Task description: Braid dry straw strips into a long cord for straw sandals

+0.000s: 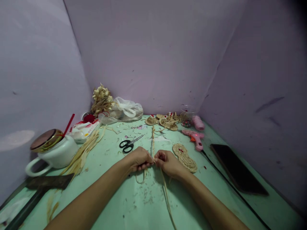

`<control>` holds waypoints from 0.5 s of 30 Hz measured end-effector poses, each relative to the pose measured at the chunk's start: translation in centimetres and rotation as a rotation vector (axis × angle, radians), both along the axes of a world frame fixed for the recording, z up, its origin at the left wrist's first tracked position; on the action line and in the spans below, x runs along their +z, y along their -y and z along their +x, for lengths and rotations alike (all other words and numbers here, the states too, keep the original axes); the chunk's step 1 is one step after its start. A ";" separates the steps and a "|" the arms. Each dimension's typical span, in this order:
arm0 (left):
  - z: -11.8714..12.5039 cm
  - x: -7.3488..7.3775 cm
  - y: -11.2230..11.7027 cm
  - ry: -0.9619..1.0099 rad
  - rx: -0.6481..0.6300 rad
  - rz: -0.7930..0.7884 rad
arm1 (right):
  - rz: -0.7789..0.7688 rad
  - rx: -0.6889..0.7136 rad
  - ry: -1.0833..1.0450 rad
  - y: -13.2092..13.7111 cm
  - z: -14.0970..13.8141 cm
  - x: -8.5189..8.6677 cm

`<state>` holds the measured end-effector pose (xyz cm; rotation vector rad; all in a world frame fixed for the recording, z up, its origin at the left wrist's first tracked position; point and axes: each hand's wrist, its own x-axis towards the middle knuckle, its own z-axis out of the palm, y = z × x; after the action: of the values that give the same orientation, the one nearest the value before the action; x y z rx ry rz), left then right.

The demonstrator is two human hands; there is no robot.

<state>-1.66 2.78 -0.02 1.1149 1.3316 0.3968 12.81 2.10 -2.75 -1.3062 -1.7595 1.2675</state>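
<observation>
A thin braid of pale straw fibre (153,140) runs away from me up the middle of the table. At its near end, my left hand (141,159) and my right hand (166,163) meet, both closed in a pinch on the braid and its strands. Loose strands (166,195) trail from under my right hand toward the table's near edge, and a short loop hangs below my left. Right of my right hand lies a flat woven straw piece (184,158) with a small red mark. Black-handled scissors (128,145) rest open-bladed beyond my left hand.
A pink glue gun (195,137) trails its black cord at right, beside a dark phone (237,167). Woven pieces (168,122) and pink thread (198,122) lie at the back. Leftward are loose fibres (83,150), a white mug (59,155) and a hammer-like tool (48,182).
</observation>
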 end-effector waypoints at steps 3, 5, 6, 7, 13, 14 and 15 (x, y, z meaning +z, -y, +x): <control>0.5 0.1 0.4 -0.049 -0.009 0.101 | 0.154 -0.037 0.247 0.3 0.3 0.6; 0.9 0.3 0.7 -0.078 0.019 0.162 | 0.175 -0.095 0.392 0.6 0.4 1.3; 1.1 0.3 0.9 -0.084 0.036 0.175 | 0.156 -0.119 0.437 0.8 0.4 1.6; 1.3 0.4 1.0 -0.081 0.055 0.179 | 0.126 -0.134 0.458 0.9 0.3 1.8; 1.0 0.4 1.0 -0.029 0.141 0.032 | 0.110 -0.054 0.424 1.8 -0.8 2.3; 0.8 0.3 0.9 -0.015 0.127 0.023 | 0.132 -0.038 0.428 2.0 -0.9 2.4; 0.5 0.1 0.8 -0.001 0.108 0.031 | 0.149 -0.022 0.430 2.2 -0.9 2.4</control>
<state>-1.12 1.99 0.08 1.0717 1.3941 0.4977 11.89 -0.07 -0.31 -1.5886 -2.0761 0.8645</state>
